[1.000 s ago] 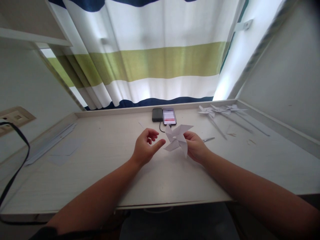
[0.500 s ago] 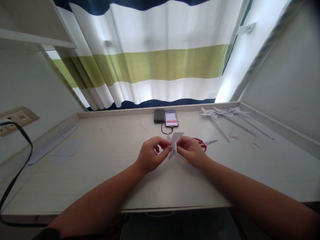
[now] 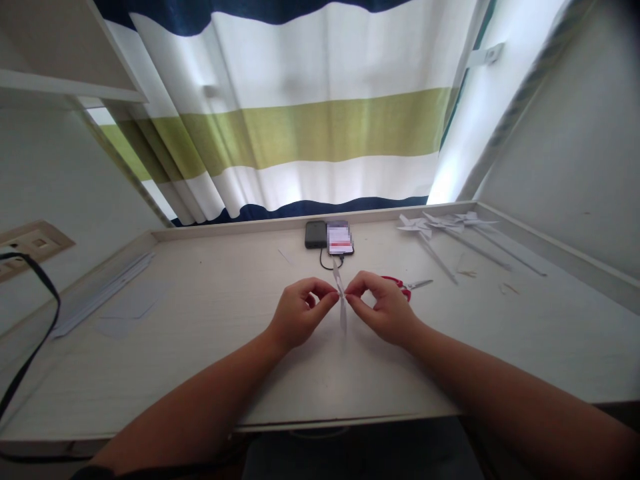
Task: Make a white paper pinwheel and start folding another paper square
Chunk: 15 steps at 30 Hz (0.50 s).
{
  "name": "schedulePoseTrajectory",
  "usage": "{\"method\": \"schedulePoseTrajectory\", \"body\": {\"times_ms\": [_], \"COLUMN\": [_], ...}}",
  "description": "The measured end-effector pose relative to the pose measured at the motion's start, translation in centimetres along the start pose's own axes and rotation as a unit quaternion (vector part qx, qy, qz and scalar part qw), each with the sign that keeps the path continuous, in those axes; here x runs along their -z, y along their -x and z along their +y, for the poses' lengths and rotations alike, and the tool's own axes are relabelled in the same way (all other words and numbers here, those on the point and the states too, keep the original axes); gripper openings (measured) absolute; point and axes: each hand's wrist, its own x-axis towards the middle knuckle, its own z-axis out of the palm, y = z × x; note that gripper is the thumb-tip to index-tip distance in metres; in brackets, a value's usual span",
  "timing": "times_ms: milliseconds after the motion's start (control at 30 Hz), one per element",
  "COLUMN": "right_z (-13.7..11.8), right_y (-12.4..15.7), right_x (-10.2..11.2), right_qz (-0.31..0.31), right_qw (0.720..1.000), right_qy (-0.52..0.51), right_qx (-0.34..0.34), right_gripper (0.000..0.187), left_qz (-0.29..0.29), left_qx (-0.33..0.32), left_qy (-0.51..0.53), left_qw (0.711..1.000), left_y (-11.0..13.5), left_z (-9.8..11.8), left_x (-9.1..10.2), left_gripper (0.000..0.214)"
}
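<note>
A white folded-paper pinwheel (image 3: 343,319) stands upright above the desk, seen almost edge-on. From its left side, my left hand (image 3: 299,312) pinches the middle with thumb and forefinger. Opposite, my right hand (image 3: 384,308) is closed in a similar pinch at the centre. Anything thin running through the middle is too small to make out. Partly hidden behind my right hand lies a pair of red-handled scissors (image 3: 406,289), blades pointing right.
Several white paper pinwheels on sticks (image 3: 440,233) lie at the back right, near small wooden bits (image 3: 467,273). A black power bank (image 3: 315,235) is cabled to a phone (image 3: 340,239). Paper strips (image 3: 107,290) and paper sheets (image 3: 130,307) lie left. A black cord (image 3: 53,293) hangs leftmost.
The pinwheel has turned from an angled view to nearly edge-on. My right fingertips have moved in to its centre, opposite the left ones. The view has shifted slightly.
</note>
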Motion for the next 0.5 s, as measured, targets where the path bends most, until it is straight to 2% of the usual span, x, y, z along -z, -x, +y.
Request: {"method": "schedulePoseTrajectory", "body": {"times_ms": [500], "right_z": [-0.17], "right_y": [0.09], "right_x": [-0.03], "right_qz": [-0.001], "right_qw": [1.0], "right_qy": [0.006], "right_qx": [0.012], "right_gripper": [0.008], "left_qz": [-0.014], "left_qx": [0.002], "left_qy": [0.015], "left_qw": [1.0], "left_y": [0.09], "left_z": [-0.12], "left_x": [-0.08], "left_gripper": [0.017]}}
